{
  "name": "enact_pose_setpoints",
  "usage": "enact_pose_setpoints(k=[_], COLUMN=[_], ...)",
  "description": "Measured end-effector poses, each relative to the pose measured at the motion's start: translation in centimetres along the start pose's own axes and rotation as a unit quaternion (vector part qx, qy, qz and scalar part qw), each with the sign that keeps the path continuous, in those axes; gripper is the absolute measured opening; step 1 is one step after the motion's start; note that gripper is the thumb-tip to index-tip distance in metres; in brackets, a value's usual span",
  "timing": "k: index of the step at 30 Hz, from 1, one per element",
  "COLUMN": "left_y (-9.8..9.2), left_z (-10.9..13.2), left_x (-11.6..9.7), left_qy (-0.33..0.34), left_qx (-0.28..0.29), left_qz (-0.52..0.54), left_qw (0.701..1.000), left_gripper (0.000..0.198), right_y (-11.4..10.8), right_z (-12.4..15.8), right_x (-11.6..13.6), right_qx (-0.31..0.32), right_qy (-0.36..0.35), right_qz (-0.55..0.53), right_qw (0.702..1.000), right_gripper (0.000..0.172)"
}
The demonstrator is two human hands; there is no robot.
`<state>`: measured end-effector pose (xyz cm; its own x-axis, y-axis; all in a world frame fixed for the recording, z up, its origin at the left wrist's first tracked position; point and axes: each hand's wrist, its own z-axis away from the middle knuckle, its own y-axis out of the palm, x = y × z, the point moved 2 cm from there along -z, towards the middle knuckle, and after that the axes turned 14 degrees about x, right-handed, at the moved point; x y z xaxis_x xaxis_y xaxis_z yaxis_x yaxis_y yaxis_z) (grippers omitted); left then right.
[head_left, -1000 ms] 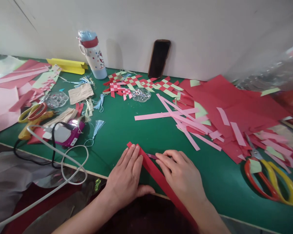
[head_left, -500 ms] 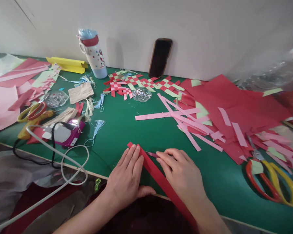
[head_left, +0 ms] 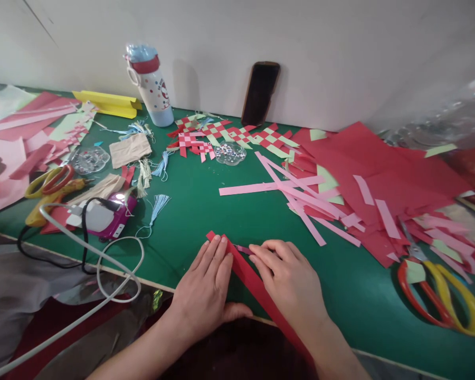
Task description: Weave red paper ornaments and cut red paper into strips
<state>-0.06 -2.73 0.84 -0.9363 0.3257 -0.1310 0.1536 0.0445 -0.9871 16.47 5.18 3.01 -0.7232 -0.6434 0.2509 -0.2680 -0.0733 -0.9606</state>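
"How do the hands sit at the green table's (head_left: 193,208) front edge?"

"The left hand (head_left: 206,272) lies flat, fingers together, on a long red paper strip (head_left: 257,286) that slants over that edge; the right hand (head_left: 288,272) pinches a slim purple tool (head_left: 243,249) beside it."

"Room to move?"

"Green surface stretches ahead as far as the scattered pink paper strips (head_left: 269,186)."

"What's in the way?"

"A looped white cable (head_left: 143,252) hangs over the front edge at left; red-and-yellow-handled metal scissors (head_left: 435,281) lie toward the right end."
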Motion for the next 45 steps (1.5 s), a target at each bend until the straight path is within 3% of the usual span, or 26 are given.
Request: enact_pose_setpoints(k=[25, 45], left_y=[-0.2, 0.0], left_z=[-0.1, -0.1], left_x=[0.0, 0.1], left_qy=[-0.001, 0.002], left_qx=[-0.017, 0.001], left_qz=[0.002, 0.005], left_qw=[1.000, 1.000], left_gripper=[0.094, 0.095], right_y=[0.1, 0.3], right_z=[-0.7, -1.4], right_x=[0.3, 0.3], right_qx=[0.019, 0.018], right_qy=[-0.009, 0.033], right_qz=[0.001, 0.000], right_qw=[1.000, 0.999], right_gripper=[0.024, 0.025])
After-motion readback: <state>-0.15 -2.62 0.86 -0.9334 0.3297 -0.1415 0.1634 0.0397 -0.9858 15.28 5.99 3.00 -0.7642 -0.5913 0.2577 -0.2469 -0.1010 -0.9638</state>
